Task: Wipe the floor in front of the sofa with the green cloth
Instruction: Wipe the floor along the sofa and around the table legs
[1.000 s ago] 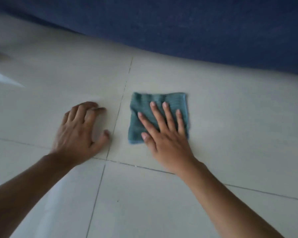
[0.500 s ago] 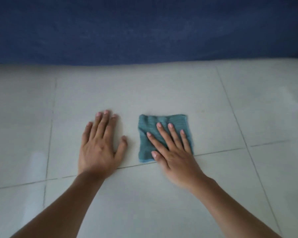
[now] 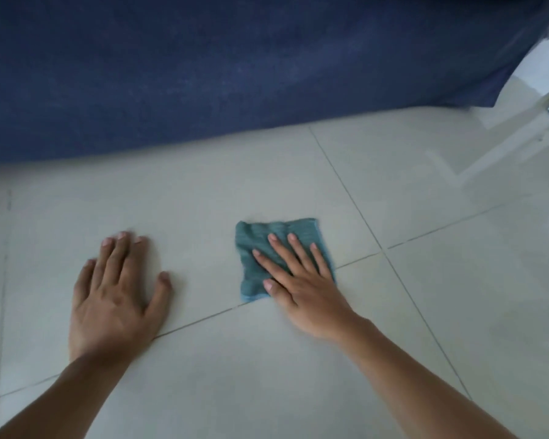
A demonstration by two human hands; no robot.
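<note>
On the pale tiled floor (image 3: 203, 217) in front of the blue sofa (image 3: 203, 74), head view, the green cloth (image 3: 254, 248) is laid flat as a folded square beside a grout line. The right hand (image 3: 301, 286) is pressed palm-down on it, fingers spread, nothing gripped. The left hand (image 3: 114, 296) is planted flat on bare tile, well apart from the cloth, nothing held.
</note>
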